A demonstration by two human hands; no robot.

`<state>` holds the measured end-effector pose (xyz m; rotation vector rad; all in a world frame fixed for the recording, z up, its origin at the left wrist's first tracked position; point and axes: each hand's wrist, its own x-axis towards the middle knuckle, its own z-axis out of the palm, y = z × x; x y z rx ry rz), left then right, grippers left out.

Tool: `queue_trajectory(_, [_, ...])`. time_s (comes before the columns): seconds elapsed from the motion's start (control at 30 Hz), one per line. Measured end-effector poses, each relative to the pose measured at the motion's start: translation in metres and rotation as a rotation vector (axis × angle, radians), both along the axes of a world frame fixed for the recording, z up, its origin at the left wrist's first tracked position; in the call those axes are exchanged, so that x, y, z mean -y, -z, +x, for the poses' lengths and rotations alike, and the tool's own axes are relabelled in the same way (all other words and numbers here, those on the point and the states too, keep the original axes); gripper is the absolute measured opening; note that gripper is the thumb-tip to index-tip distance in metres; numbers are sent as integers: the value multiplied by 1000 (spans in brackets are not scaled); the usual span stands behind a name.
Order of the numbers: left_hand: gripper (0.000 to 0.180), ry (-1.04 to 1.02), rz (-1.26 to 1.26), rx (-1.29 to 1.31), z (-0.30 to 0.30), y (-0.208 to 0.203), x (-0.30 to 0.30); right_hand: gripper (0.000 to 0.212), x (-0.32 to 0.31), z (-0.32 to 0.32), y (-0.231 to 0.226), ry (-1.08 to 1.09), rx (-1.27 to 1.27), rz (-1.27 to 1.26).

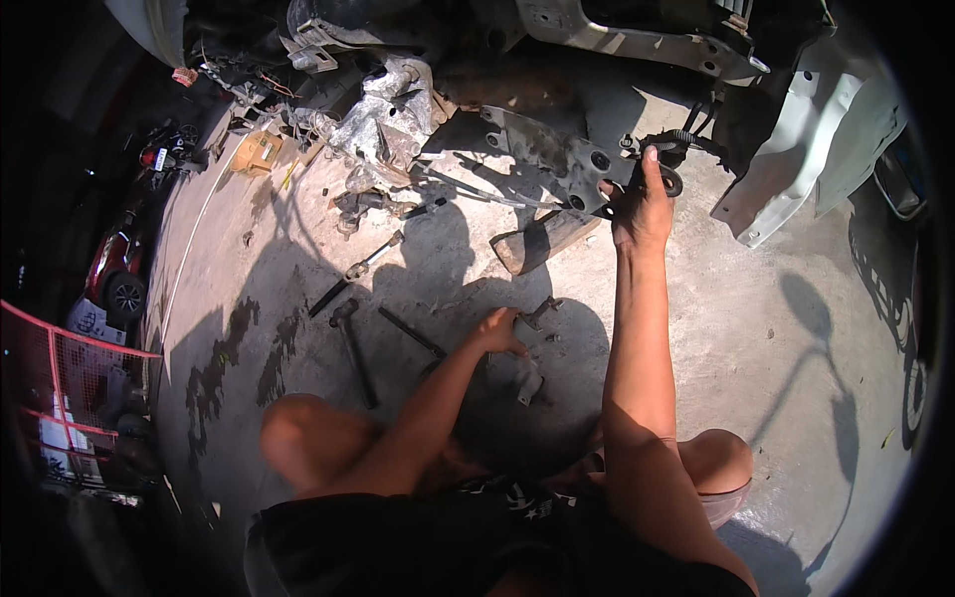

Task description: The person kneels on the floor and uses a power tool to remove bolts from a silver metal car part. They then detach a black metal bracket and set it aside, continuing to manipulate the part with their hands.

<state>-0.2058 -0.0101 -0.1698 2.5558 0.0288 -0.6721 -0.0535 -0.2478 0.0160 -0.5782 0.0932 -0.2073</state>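
Observation:
My right hand (pixel 645 204) is closed on the end of a dark, flat metal bracket with round holes (pixel 547 154), its thumb up along the near end. The bracket slants away to the left, over a block of wood (pixel 542 241). Low over the floor, my left hand (pixel 497 331) has its thumb and fingers apart. Close to its fingertips lies a small metal fitting (pixel 540 313), and a short pale metal piece (pixel 528 382) lies below. To the left are a hammer (pixel 352 353), a dark bar (pixel 411 331) and a ratchet-like tool (pixel 358 271).
A large silvery metal casting (pixel 388 119) and a vehicle's underside frame (pixel 637 45) fill the far side. A bent pale panel (pixel 791 149) stands at the right. A small cardboard box (pixel 257 152) and a red mesh frame (pixel 80 368) are at the left.

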Motion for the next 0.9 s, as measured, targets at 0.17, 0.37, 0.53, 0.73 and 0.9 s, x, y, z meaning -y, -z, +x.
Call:
queue_trajectory(0.17, [74,6,157,31,34,-26,-5,35,-10,-1,-5,-53,-13,24])
queue_trajectory(0.37, [53,-567,-1004,405,120,-173,11,34,-28,0,-24,-2,-56,-56])
queue_trajectory(0.53, [89,-764,-1824,35,177,-190,17,38,-39,0,-31,-3,-70,-120])
queue_trajectory(0.73, [89,-713,-1892,32,200,-181,24,41,-57,-5,-45,106,-102,-164])
queue_trajectory(0.9, [74,-664,-1963,-47,202,-176,25,51,-51,11,-50,103,-145,-293])
